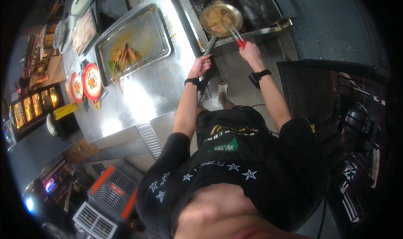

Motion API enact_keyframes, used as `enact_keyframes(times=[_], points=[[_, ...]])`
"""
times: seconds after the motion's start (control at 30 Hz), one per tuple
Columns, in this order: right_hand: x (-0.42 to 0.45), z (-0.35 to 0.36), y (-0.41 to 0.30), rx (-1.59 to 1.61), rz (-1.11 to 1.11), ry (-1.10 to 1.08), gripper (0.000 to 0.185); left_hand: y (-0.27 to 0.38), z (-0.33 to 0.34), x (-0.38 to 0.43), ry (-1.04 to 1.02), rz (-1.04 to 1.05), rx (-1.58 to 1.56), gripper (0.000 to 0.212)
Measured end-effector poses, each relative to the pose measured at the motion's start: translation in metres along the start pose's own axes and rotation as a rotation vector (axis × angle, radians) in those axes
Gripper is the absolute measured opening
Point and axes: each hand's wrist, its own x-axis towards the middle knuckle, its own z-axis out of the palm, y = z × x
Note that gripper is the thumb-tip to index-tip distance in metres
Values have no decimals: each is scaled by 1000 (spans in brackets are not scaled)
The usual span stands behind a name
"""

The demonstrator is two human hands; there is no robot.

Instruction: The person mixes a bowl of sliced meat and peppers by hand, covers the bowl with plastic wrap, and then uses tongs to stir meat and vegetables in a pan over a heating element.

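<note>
My left hand (200,66) is closed around the handle of a metal pan (240,16) over a dark stove. Golden-brown pieces of food (218,19) sit in bubbling liquid inside the pan. Red-handled metal tongs (241,43) are held in my right hand (251,54), their tips reaching into the pan's right side. To the left, a rectangular metal tray (163,28) lies on the steel counter, with several skewers of food (124,56) and a yellowish liquid in it. Both wrists wear black bands.
The stove's metal rim (261,31) runs below the pan. On the steel counter (141,97) stand two red-rimmed floral dishes (92,81), a container of pale food (84,33) and a yellow object (65,111). An orange-and-grey case (113,188) is at lower left.
</note>
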Motion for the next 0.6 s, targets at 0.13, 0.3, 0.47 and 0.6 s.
enact_keyframes(times=[0.13,0.3,0.47,0.6], points=[[4,6,2,21,-67,-42,37,1,-3,1,-3,1,13,17],[0,-8,4,-27,-3,-16,37,1,-5,0,12,-7,33,23],[10,7,2,-6,-88,-8,36,4,0,-3,19,-17,100,18],[-7,-6,9,12,-66,-30,36,12,-8,-8,43,-27,135,21]])
